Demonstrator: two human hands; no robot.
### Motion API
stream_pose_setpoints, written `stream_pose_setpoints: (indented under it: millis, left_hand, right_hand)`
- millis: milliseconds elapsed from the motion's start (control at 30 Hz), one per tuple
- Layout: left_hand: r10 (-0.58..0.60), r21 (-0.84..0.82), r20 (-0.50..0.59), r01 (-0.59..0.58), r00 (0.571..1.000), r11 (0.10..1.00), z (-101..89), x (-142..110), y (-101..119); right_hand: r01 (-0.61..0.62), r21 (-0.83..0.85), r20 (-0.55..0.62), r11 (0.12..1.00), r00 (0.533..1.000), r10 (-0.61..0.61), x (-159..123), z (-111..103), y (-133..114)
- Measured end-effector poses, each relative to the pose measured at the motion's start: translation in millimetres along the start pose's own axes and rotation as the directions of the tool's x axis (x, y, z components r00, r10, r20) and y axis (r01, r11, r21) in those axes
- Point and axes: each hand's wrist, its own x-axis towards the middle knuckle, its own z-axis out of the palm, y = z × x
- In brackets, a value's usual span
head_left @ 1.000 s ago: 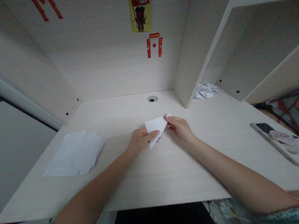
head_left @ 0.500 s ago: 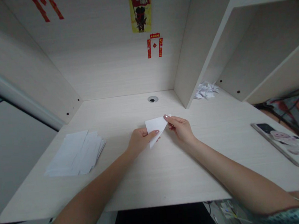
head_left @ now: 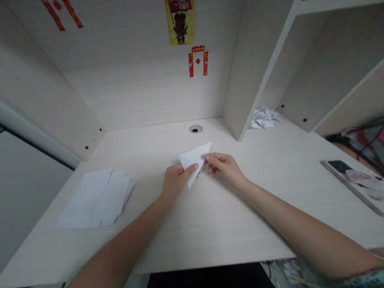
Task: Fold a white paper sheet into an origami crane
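A white sheet of paper folded into a triangle [head_left: 195,158] is held just above the pale wooden desk [head_left: 199,224], near its middle. My left hand [head_left: 175,180] pinches the triangle's left edge, thumb on top. On the other side, my right hand [head_left: 224,167] grips the lower right edge with its fingertips. One corner of the triangle points up and to the right, another down toward me.
A fanned stack of white sheets [head_left: 97,198] lies on the desk's left. Crumpled folded papers [head_left: 262,117] sit in the shelf nook at the back right. A phone [head_left: 363,185] lies at the right edge. A cable hole [head_left: 195,129] is in the desk's back.
The triangle has shifted a little left and tilted, its top corner now free. My right hand slid from that upper corner down to the lower edge.
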Motion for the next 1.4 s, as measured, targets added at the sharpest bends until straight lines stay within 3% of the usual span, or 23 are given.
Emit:
stream_pose_setpoints:
  millis: [67, 233, 400, 633, 933, 1100, 1233, 1400]
  left_hand:
    - [0.035, 0.029, 0.009, -0.035, 0.999, 0.999, -0.6, 1, -2]
    - [0.081, 0.088, 0.047, -0.085, 0.996, 0.993, -0.6, 1, -2]
    - [0.171, 0.145, -0.071, -0.159, 0.983, 0.976, -4.0, 3, -2]
    - [0.169, 0.180, -0.146, -0.142, 0.975, 0.973, -6.6, 7, -5]
    - [0.144, -0.006, -0.142, -0.146, 0.979, 0.989, -4.2, 4, -3]
    - [0.028, -0.140, -0.004, -0.029, 1.000, 0.990, -0.6, 1, 2]
    - [-0.007, -0.124, -0.062, -0.001, 0.998, 0.992, 2.4, -3, 1]
    - [-0.002, -0.184, -0.130, -0.022, 0.991, 0.983, 5.5, -6, -1]
  right_hand:
    - [0.004, -0.077, 0.068, 0.997, 0.998, 0.001, -5, 8, 5]
    - [0.078, -0.134, 0.056, 0.988, 0.996, -0.071, -7, 8, 4]
    - [0.057, -0.172, 0.098, 0.984, 0.994, -0.040, -3, 3, 1]
    - [0.048, -0.169, 0.111, 0.985, 0.993, -0.030, -2, 3, 5]
    - [0.080, -0.212, 0.204, 0.974, 0.978, -0.036, -5, 8, 12]
    - [0.177, -0.371, 0.212, 0.912, 0.972, -0.103, -9, 9, 10]
    - [0.249, -0.449, 0.231, 0.858, 0.960, -0.158, -14, 11, 9]
    - [0.253, -0.434, 0.253, 0.865, 0.955, -0.152, -16, 16, 12]
